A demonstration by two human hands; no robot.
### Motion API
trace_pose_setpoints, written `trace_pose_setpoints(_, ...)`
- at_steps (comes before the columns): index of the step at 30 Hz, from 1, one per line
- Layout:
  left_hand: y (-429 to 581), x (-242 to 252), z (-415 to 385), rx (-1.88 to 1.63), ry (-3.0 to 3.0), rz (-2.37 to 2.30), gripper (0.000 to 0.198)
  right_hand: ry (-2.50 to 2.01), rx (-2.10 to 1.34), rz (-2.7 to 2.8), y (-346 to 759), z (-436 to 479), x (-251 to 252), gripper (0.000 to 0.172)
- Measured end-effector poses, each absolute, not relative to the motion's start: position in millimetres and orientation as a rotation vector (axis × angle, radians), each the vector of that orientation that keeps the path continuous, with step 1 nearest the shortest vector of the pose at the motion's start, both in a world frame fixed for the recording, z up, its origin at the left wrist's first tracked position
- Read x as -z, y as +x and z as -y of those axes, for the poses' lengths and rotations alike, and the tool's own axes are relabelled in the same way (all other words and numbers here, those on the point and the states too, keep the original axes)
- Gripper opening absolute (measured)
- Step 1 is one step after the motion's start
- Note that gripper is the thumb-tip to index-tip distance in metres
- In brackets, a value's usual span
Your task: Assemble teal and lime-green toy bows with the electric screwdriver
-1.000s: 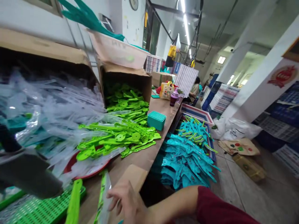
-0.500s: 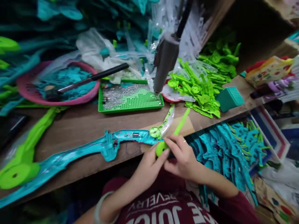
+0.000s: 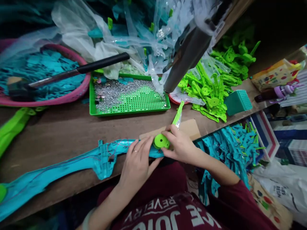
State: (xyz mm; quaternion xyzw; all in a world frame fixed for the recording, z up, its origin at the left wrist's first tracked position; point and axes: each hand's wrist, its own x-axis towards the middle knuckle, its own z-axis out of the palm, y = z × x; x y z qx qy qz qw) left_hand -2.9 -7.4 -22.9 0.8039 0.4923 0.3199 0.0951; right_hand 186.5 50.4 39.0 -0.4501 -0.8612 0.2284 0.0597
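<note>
Teal plastic lies closest to you: the long curved teal plastic body runs along the near edge of the brown wooden bench, close against your lap. Your left hand rests flat on its right end, fingers laid side by side and only slightly fanned, gripping nothing. That looks like a hold to stop the piece sliding. Your right hand pinches the lime-green plastic limb with a round disc end between thumb and fingertips, with the disc sitting right on the tip of the teal body. The limb's thin arm points away from you over a flat scrap of brown cardboard, which probably serves as a pad. Just beyond stands the green perforated plastic tray, strewn with small silver screws within easy reach. A thick grey cylindrical tool hangs at a slant above the tray's right end, directly over the far end of the limb, so it crowds that space. To the right are a loose heap of lime-green plastic parts and a small teal perforated box. At the left, a black-handled hammer lies across a pink plastic basket. Crumpled clear plastic bags fill the back.
</note>
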Motion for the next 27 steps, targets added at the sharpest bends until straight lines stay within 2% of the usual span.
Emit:
trace_pose_setpoints(7, -8.2, 23.8, 11.3, -0.948, 2.291, -1.436, 0.052, -1.494, -0.664, 2.609, 180.4, -32.8, -38.4, 0.037)
trace_pose_setpoints(16, -8.7, 23.2, 10.3, -0.969, 2.322, -1.415, 0.044, -1.372, -0.648, 2.634, 184.1, -38.3, -33.0, 0.039)
trace_pose_setpoints(22, -10.6, 22.4, 10.8, -0.853, 2.492, -1.394, 0.026, -1.244, -0.778, 2.613, 193.8, -39.0, -27.9, 0.048)
trace_pose_setpoints(25, -13.1, 22.0, 9.3, -0.841, 2.598, -1.376, 0.023, -1.187, -0.840, 2.432, 207.9, -42.9, -25.6, 0.052)
trace_pose_setpoints(27, -15.7, 22.6, 7.6, -0.853, 2.646, -1.347, 0.022, -1.428, -0.818, 2.050, 219.9, -52.4, -23.6, 0.046)
